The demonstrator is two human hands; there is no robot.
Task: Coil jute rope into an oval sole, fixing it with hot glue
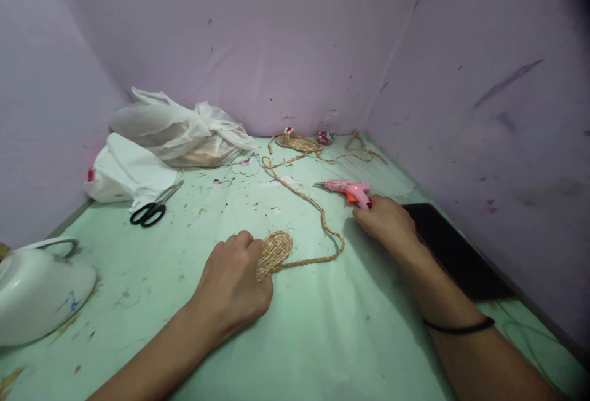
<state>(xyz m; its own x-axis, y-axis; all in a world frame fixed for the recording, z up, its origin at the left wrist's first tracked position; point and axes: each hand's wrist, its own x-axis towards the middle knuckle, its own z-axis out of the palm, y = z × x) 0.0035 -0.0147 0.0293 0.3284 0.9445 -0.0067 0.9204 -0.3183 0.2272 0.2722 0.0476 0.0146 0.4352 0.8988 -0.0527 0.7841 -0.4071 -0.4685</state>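
My left hand (pixel 237 281) is closed on a flat oval coil of braided straw cord (pixel 275 250), near the middle of the green tabletop. The coil's far end shows; its near end is hidden under the fingers. A loose length of the braided cord (pixel 322 217) leaves the coil, bends to the right and winds away to the back of the table. On the right, my right hand (pixel 385 220) is wrapped around the handle of a pink glue gun (pixel 346 191). Its nozzle points left, and a small orange light glows on its side.
Black-handled scissors (pixel 154 210) lie at the left beside a white bundle (pixel 133 171) and a white plastic bag (pixel 184 131). A white rounded appliance (pixel 41 293) stands near left. Another coiled straw piece (pixel 297 142) lies at the back. A dark flat panel (pixel 456 253) lies under the right forearm.
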